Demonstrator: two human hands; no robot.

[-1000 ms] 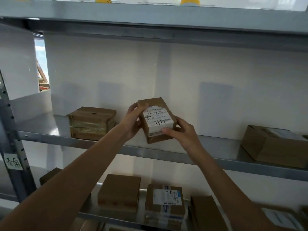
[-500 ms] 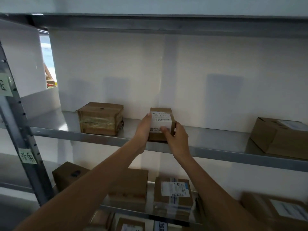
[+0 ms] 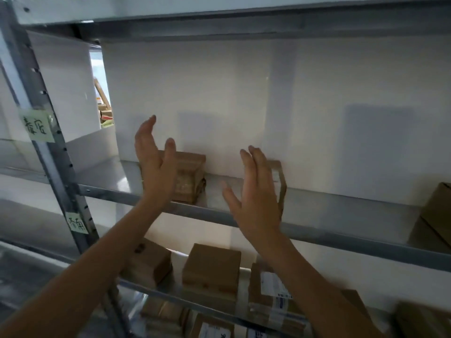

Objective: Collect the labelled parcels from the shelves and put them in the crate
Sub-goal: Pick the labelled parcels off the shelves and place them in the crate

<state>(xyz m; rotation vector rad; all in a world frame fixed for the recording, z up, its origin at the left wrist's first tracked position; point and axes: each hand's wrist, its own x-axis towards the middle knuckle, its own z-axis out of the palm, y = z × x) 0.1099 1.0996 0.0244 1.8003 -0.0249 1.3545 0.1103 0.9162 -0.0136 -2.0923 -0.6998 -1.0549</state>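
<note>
We are holding both hands up in front of the middle shelf, fingers straight and spread, gripping nothing. The left hand is raised with its palm turned inward, covering part of a taped brown parcel that is sitting on the shelf behind it. The right hand is hovering in front of a small brown parcel standing near the back wall of the same shelf; only its right edge is showing past the fingers, and we cannot tell whether the hand is touching it. Any label on it is hidden. Another brown box is lying at the far right of this shelf, well apart from both hands. On the shelf below, we are seeing a plain brown box at left, a second plain box just beside it, and a parcel with a white printed label to the right of that. More labelled parcels are lying lower still, blurred. Two pale green handwritten notes, an upper one and a lower one, are sticking to the left upright. The crate is out of view.
</note>
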